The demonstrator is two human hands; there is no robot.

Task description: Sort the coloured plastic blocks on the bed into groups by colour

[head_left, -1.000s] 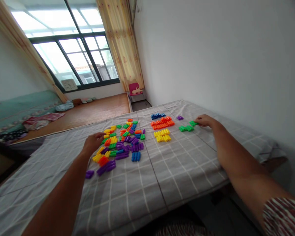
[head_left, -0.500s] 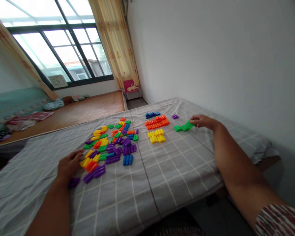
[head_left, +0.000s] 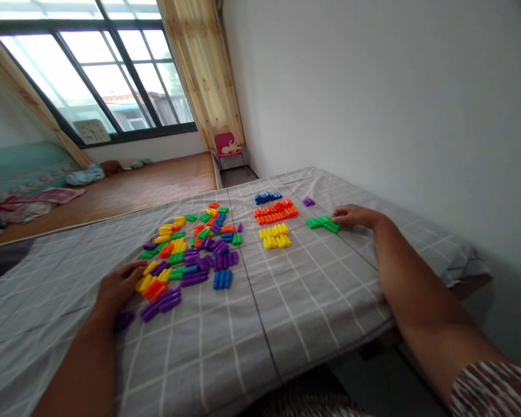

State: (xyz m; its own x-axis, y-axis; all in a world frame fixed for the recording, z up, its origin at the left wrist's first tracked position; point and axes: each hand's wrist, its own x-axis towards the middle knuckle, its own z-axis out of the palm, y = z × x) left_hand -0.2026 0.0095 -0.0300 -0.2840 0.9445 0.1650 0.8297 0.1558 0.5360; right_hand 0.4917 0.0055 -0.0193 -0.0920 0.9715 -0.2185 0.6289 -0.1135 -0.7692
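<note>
the green pieces are lying right at the fingertips of the right hand, well apart from the left hand! their row is running sideways, its right end slanting nearer. the right hand is curling, touching green, gripping or not i can't tell; the left hand is half-curling beside yellow pieces, its hold unclear.

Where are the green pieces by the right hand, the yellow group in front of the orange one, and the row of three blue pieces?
Green pieces (head_left: 323,222): head view, middle of the group.
Yellow group (head_left: 275,237): head view, middle of the group.
Three blue pieces (head_left: 222,280): head view, middle piece.
</note>
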